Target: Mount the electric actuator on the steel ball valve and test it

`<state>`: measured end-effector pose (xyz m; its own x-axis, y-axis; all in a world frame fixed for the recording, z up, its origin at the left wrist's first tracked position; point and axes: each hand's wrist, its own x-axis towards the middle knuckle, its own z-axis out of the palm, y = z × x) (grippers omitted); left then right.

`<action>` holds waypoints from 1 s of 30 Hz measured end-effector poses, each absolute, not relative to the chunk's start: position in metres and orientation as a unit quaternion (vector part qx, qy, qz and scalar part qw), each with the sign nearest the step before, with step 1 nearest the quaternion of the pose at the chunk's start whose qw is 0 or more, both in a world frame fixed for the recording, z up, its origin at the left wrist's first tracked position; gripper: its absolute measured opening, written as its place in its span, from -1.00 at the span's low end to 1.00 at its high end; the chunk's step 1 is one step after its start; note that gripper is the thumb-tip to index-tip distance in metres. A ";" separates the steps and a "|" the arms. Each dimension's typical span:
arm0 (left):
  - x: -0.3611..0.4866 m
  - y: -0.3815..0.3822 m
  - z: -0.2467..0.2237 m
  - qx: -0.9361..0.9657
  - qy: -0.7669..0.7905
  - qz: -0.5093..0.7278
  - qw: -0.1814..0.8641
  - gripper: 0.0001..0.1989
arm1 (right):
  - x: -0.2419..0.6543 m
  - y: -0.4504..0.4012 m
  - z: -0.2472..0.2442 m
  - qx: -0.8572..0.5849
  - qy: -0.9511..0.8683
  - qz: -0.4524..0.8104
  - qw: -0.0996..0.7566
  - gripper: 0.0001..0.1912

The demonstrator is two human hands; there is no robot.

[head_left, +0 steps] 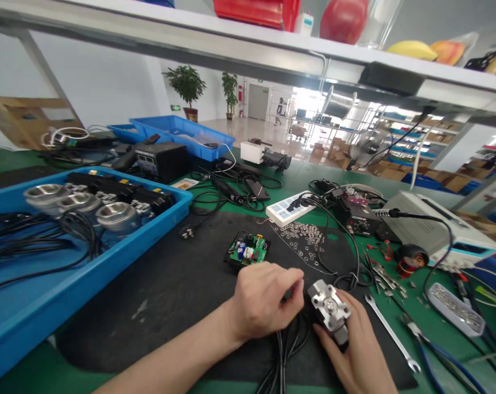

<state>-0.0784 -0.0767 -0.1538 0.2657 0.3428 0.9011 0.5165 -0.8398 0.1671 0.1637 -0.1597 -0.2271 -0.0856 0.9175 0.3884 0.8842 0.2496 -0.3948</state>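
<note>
My right hand (357,339) is wrapped round a silver metal part (330,307) with a dark lower body, its star-shaped face turned up. Just left of it, my left hand (266,300) is closed, thumb and index finger pinched together; whatever may be between the fingertips is too small to make out. Beyond my left hand, a green circuit board (248,249) with blue capacitors rests on the black mat (182,295). A bundle of black cable (284,350) runs down between my hands to the near edge.
At the left stands a blue tray (96,273) with metal cups and cables. Metal rings (301,235) lie scattered near a white power strip (289,209). To the right are a wrench (391,331), blue-handled pliers (426,347), a box of small parts (455,309) and a bench instrument (440,230).
</note>
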 end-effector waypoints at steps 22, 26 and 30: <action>-0.105 -0.112 -0.119 -0.529 -0.468 -0.479 -0.521 -0.45 | 0.166 -0.187 -0.190 -0.634 -0.647 0.271 0.325 -0.33; -0.104 -0.125 -0.120 -0.481 -0.310 -0.465 -0.676 -0.43 | 0.168 -0.191 -0.183 -0.609 -0.678 0.306 0.276 -0.30; -0.099 -0.122 -0.126 -0.551 -0.297 -0.412 -0.662 -0.12 | 0.171 -0.192 -0.179 -0.568 -0.706 0.304 0.294 -0.33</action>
